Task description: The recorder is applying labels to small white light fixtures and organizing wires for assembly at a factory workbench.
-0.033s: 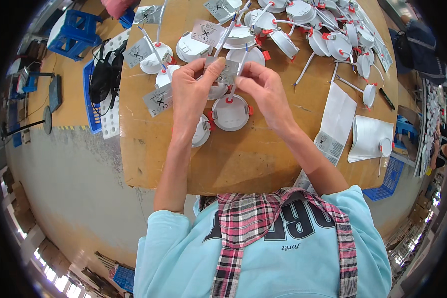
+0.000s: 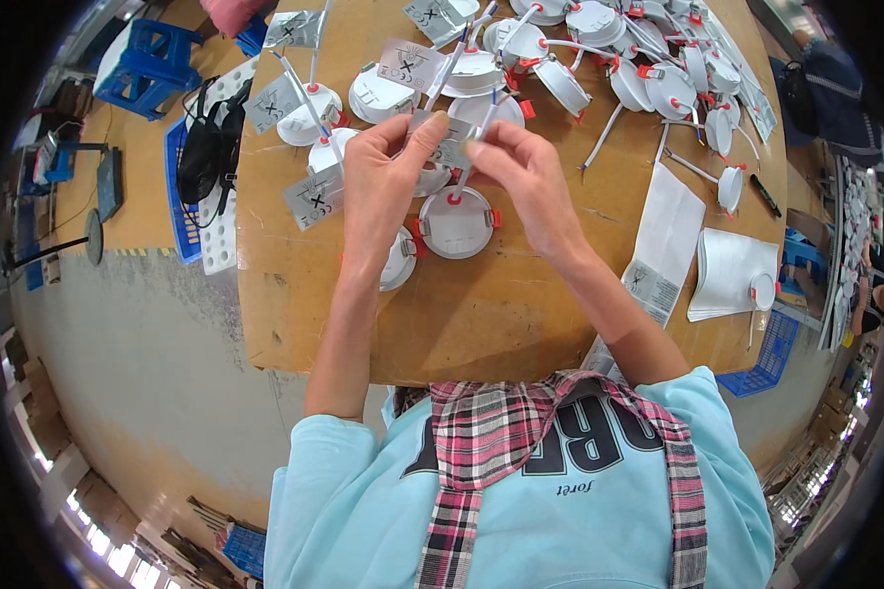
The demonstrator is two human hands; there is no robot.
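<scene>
Your left hand [image 2: 385,172] and right hand [image 2: 528,177] pinch a silver label [image 2: 451,150] by a cable [image 2: 462,181] beyond the tabletop's [image 2: 452,339] near edge, seemingly fastening that needs pressing.

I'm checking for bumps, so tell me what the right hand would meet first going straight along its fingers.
Pointing leftward and away, the right hand would probably meet the silver label first, then the left hand; the depth between them is unclear.

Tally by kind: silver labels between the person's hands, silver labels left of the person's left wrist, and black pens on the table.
Silver label between left hand and right hand: 1
Silver labels farther left: 3
Black pen on the table: 1
Total: 5
</scene>
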